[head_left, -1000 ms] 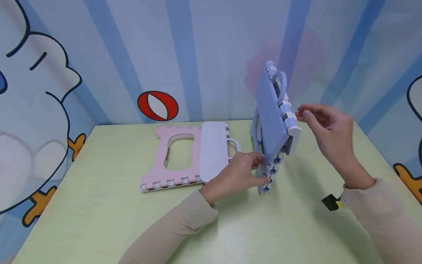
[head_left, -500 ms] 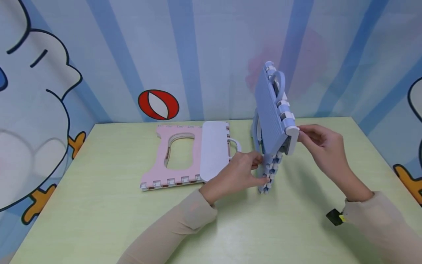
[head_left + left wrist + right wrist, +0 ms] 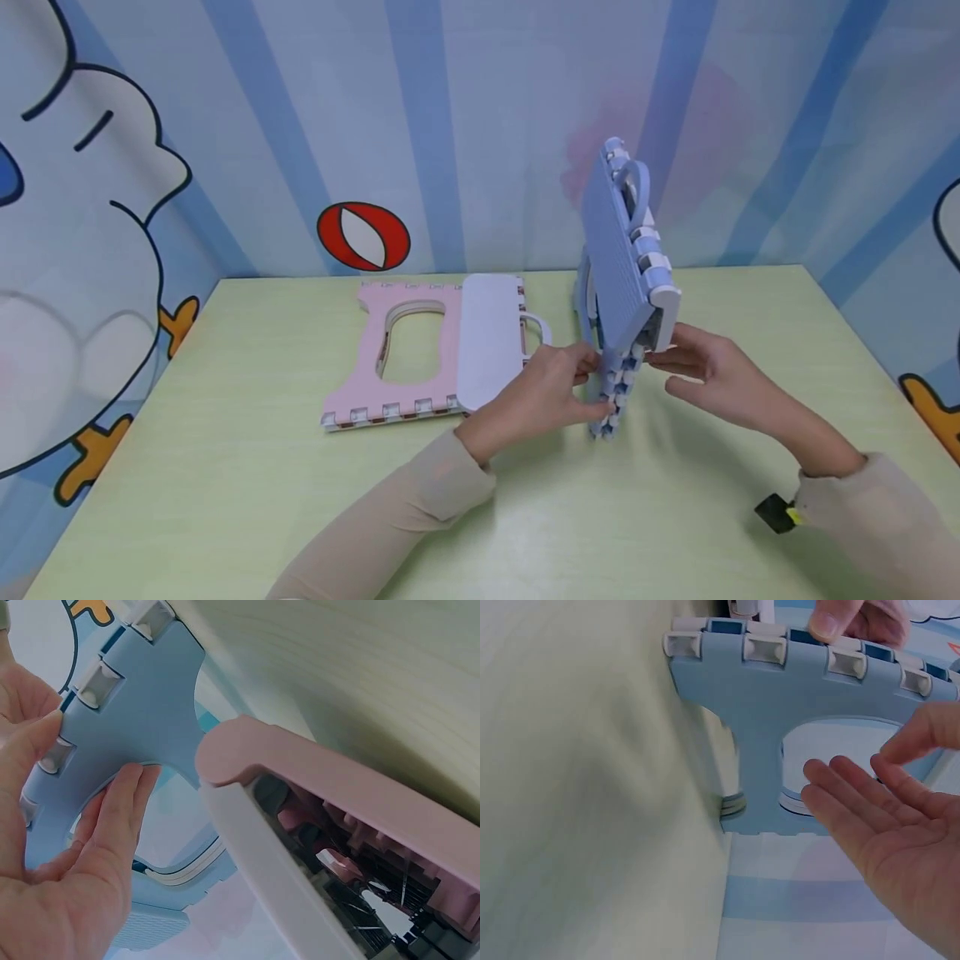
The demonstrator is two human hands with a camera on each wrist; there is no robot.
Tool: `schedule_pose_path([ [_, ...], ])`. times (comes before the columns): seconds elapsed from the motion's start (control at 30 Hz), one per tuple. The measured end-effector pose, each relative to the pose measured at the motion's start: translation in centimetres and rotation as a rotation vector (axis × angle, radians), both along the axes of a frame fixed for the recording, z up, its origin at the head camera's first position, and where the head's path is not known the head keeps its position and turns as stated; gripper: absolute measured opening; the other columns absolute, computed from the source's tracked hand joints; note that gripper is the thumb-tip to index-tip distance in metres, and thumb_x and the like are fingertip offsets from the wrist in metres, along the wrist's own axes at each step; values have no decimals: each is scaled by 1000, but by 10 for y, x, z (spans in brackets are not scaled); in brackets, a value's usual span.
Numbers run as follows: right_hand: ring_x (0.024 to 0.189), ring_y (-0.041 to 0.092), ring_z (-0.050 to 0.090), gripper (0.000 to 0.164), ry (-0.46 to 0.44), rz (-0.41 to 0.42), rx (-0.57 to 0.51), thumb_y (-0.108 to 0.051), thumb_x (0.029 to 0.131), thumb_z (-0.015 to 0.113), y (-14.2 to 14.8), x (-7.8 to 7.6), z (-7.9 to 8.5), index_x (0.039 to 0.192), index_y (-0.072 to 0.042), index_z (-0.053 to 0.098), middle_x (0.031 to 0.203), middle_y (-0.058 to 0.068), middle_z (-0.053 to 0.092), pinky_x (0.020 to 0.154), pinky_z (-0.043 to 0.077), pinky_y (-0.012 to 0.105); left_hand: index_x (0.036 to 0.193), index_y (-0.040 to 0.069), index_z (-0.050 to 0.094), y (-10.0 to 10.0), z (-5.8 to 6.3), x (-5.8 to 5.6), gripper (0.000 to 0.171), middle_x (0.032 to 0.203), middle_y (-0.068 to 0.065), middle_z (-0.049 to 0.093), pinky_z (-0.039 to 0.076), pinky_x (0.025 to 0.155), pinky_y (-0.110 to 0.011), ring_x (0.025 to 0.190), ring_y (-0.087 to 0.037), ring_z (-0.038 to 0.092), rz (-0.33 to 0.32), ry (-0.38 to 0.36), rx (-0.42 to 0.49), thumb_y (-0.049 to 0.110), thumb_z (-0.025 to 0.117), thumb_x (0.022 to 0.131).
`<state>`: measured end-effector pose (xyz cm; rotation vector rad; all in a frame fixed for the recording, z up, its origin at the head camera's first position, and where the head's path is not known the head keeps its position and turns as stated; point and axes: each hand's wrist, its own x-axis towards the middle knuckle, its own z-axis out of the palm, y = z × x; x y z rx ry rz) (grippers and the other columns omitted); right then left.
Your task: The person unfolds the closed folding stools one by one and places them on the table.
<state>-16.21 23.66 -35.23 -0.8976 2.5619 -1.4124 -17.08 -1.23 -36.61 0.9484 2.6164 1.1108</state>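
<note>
1. The left hand (image 3: 538,398) pinches the blue folding stool (image 3: 617,258) near its lower near corner, fingertips through its opening.
2. The right hand (image 3: 723,382), fingers loosely extended, is just beside its right side; contact is unclear.
3. The blue folding stool stands on edge on the table (image 3: 225,433), between both hands.
4. Left of it, the pink folding stool (image 3: 450,350) lies flat.

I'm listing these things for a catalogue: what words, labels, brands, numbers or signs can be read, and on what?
None can be read.
Blue stool: no lettering on the sides that show.
Pink and white stool: none seen.
Wall: drawings and stripes only.
Black piece: too small to tell.
</note>
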Motion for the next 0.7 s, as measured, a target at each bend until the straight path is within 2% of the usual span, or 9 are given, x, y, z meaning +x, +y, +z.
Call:
schedule_pose_path([
  [0.1,113,-4,57,65,-16,40,-30,11,90,63,-5,4,-3,148,9,35,140,31,49,91,48,16,120,0,62,0,-1,0,46,116,-13,69,51,83,-15,105,-20,68,-1,7,1,25,80,86],
  [0.23,115,2,59,67,-15,41,-39,4,88,71,-11,7,-9,148,4,40,140,26,52,94,48,20,120,1,62,-1,-1,0,45,116,-12,70,52,83,-16,104,-19,68,-2,20,-3,25,80,86],
  [0.4,118,24,62,67,6,5,-15,-1,87,76,-15,8,-14,146,1,45,139,23,54,93,49,21,120,1,62,-1,-1,0,46,116,-12,70,52,84,-17,104,-19,68,-8,35,0,26,80,86],
  [0.47,118,28,61,67,0,-3,-20,-1,87,76,-16,7,-16,146,1,45,139,23,54,93,49,20,120,0,62,-1,-1,0,46,115,-11,70,52,84,-17,104,-18,68,-9,43,1,26,80,86],
  [0.7,118,0,56,69,2,7,-54,1,87,76,-18,3,-26,147,3,42,143,24,51,95,48,22,117,1,63,-1,-2,0,45,111,-9,71,52,81,-16,100,-15,68,-9,63,-1,29,80,86],
])
